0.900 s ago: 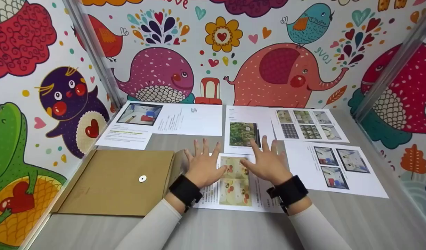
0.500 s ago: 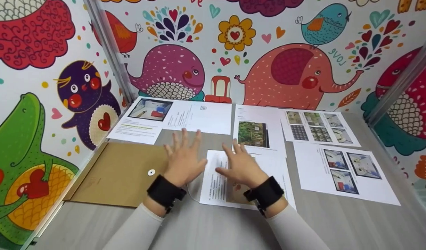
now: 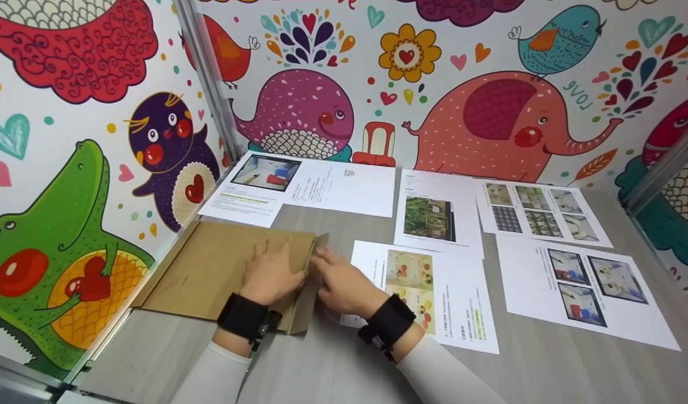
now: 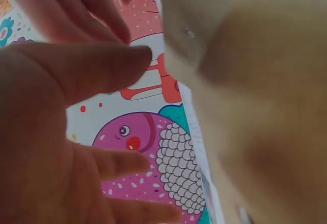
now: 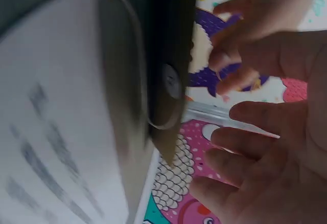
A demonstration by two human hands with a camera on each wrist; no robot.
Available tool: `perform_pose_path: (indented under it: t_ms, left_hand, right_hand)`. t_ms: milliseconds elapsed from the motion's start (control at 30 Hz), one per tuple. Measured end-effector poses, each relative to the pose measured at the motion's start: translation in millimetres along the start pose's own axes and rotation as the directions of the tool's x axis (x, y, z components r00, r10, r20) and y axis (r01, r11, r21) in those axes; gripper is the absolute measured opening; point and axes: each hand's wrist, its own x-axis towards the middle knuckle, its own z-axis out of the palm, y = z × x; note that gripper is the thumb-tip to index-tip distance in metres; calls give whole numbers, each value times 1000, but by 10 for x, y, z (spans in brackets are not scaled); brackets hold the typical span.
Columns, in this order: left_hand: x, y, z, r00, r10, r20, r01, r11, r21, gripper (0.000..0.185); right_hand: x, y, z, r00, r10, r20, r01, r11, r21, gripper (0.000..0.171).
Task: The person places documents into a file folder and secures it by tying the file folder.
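A brown kraft paper file folder (image 3: 209,269) lies flat at the left of the table in the head view. Over its right part is my left hand (image 3: 271,272), fingers spread; whether it presses on the cardboard cannot be made out. My right hand (image 3: 347,283) is beside the folder's raised right flap (image 3: 303,306), fingertips near the flap's edge and slightly bent, holding nothing. A round white button (image 5: 171,81) and a thin string (image 5: 137,35) show on the folder in the right wrist view. In the left wrist view, the brown cardboard (image 4: 265,106) is blurred beside my thumb.
Right of the folder lies a printed sheet (image 3: 372,252) with food-like pictures. Several more printed sheets, including one with a garden photo (image 3: 428,219) and one with room photos (image 3: 523,292), cover the back and right. Patterned walls (image 3: 372,67) enclose the table.
Both hands have moved left from above the middle printed sheet to the folder. The folder's white button is now covered in the head view. The head view has shifted left.
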Motion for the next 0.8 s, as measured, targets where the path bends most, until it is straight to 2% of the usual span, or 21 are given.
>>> perform_pose_path:
  t_ms: [133, 367, 500, 633, 800]
  left_hand:
    - [7, -14, 76, 1000, 6, 11, -6, 1000, 12, 89]
    - [2, -100, 116, 997, -3, 79, 1, 1000, 27, 75]
    - [-6, -118, 120, 996, -1, 92, -3, 999, 47, 70]
    - [-5, -110, 132, 997, -1, 78, -3, 999, 53, 68]
    - [-28, -44, 187, 998, 1, 59, -3, 1000, 30, 55]
  right_hand:
    - [39, 26, 115, 999, -27, 41, 29, 997, -71, 49]
    - [57, 30, 158, 994, -61, 89, 76, 982, -170, 24]
    - [88, 28, 158, 989, -81, 121, 97, 986, -133, 10]
    - [135, 28, 137, 987, -83, 137, 95, 992, -84, 7]
    - [198, 4, 142, 984, -142, 106, 159, 973, -168, 12]
